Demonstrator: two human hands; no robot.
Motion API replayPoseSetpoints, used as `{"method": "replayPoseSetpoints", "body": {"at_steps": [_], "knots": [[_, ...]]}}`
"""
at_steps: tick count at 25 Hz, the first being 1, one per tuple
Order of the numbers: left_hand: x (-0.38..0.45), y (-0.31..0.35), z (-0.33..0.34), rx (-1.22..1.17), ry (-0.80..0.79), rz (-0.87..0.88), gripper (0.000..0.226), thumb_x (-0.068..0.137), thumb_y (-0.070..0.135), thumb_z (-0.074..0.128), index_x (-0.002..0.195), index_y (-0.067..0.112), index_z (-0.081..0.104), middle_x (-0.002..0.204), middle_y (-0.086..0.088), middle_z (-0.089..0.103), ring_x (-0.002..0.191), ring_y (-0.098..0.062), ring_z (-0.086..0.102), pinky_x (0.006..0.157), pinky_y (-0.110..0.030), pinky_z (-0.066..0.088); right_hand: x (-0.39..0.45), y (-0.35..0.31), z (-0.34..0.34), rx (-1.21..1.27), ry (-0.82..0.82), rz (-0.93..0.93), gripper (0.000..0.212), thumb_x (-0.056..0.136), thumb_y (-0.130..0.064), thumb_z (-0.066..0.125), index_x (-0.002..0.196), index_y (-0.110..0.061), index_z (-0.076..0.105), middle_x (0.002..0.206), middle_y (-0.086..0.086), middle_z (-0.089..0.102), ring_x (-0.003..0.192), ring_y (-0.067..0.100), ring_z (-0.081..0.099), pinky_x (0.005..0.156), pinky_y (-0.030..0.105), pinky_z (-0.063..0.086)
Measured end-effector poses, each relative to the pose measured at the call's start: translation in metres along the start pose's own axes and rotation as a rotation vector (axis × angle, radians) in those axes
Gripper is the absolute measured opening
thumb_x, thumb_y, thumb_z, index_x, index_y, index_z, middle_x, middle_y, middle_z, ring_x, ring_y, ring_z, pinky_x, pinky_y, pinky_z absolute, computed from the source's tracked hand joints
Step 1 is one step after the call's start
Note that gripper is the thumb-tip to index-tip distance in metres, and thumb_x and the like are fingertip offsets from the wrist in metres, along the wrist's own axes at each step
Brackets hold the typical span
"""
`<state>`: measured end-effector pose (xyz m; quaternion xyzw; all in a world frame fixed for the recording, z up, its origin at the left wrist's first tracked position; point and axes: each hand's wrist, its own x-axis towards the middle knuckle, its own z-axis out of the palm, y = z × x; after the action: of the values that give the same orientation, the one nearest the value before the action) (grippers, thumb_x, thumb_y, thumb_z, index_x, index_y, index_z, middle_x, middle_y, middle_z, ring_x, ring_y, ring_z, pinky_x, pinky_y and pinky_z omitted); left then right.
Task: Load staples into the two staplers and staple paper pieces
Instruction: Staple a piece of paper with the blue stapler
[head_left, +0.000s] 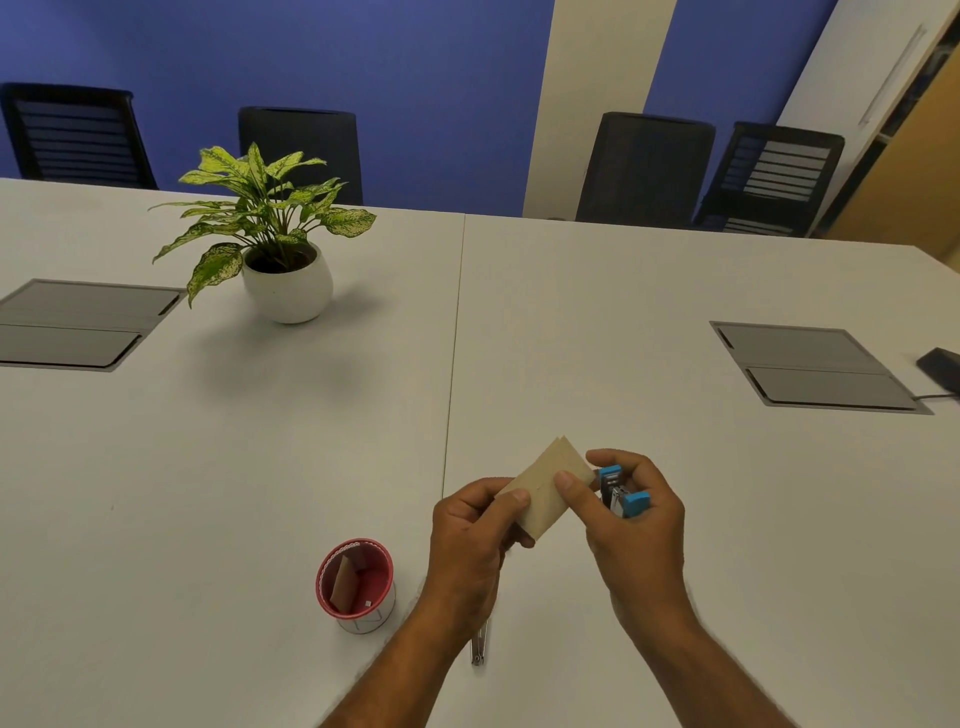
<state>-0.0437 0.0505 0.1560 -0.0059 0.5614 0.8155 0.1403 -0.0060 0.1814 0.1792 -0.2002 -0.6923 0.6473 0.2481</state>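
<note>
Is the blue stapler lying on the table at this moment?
No. The blue stapler is held off the table in the right hand, whose thumb also pinches the brown paper pieces together with the left hand.

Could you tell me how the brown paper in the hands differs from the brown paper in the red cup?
The brown paper in the hands is held in the air, pinched by the left hand and right hand; the brown paper in the red cup stands leaning inside the red cup, untouched. The held one lies beside the blue stapler. Both look tan.
</note>
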Motion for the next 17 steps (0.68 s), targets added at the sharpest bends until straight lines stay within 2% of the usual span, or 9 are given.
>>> {"method": "replayPoseSetpoints", "body": {"at_steps": [2, 4, 7, 9, 14, 17], "knots": [[0.0, -0.002, -0.002, 0.033, 0.011, -0.009, 0.033, 0.066, 0.04, 0.072, 0.09, 0.017, 0.076, 0.096, -0.008, 0.07, 0.075, -0.023, 0.066, 0.059, -0.029, 0.055, 0.0, 0.005, 0.0, 0.026, -0.018, 0.062, 0.024, 0.074, -0.021, 0.085, 0.091, -0.031, 0.07, 0.088, -0.007, 0.071, 0.076, 0.014, 0.063, 0.066, 0.035, 0.054], [0.001, -0.007, -0.005, 0.055, 0.021, -0.024, 0.032, 0.072, 0.031, 0.072, 0.098, 0.013, 0.073, 0.101, -0.011, 0.069, 0.078, -0.022, 0.068, 0.061, -0.031, 0.058, 0.0, 0.011, 0.002, 0.041, -0.029, 0.111, 0.023, 0.075, -0.02, 0.084, 0.092, -0.029, 0.071, 0.086, -0.001, 0.07, 0.071, 0.017, 0.058, 0.064, 0.033, 0.05], [0.006, -0.012, -0.016, 0.125, 0.033, -0.065, 0.018, 0.084, 0.016, 0.072, 0.102, 0.013, 0.071, 0.104, -0.012, 0.07, 0.081, -0.023, 0.07, 0.063, -0.03, 0.059, -0.001, 0.024, 0.002, 0.02, -0.057, 0.208, 0.019, 0.078, -0.025, 0.082, 0.092, -0.03, 0.07, 0.074, 0.001, 0.063, 0.059, 0.015, 0.05, 0.05, 0.025, 0.043], [0.015, -0.009, -0.032, 0.234, 0.036, -0.086, 0.015, 0.088, 0.006, 0.066, 0.099, 0.014, 0.071, 0.103, -0.013, 0.07, 0.081, -0.023, 0.068, 0.06, -0.028, 0.058, 0.001, 0.038, 0.0, 0.014, -0.102, 0.336, 0.015, 0.082, -0.024, 0.079, 0.093, -0.029, 0.069, 0.063, 0.0, 0.056, 0.051, 0.015, 0.045, 0.042, 0.023, 0.038], [0.036, 0.012, -0.09, 0.689, 0.097, -0.147, 0.026, 0.086, -0.001, 0.057, 0.102, 0.015, 0.07, 0.102, -0.008, 0.064, 0.081, -0.021, 0.063, 0.052, -0.021, 0.052, 0.004, 0.083, -0.009, -0.021, -0.26, 0.67, 0.028, 0.089, 0.002, 0.057, 0.112, -0.012, 0.064, 0.082, 0.01, 0.056, 0.066, 0.019, 0.051, 0.055, 0.03, 0.047], [0.041, 0.026, -0.121, 1.0, 0.136, -0.133, 0.029, 0.079, 0.003, 0.06, 0.098, 0.02, 0.073, 0.099, -0.003, 0.067, 0.086, -0.018, 0.063, 0.05, -0.016, 0.045, 0.0, 0.112, -0.01, -0.236, -0.293, 0.696, 0.033, 0.086, 0.002, 0.059, 0.113, -0.015, 0.063, 0.089, 0.007, 0.061, 0.07, 0.019, 0.054, 0.06, 0.032, 0.05]]}}
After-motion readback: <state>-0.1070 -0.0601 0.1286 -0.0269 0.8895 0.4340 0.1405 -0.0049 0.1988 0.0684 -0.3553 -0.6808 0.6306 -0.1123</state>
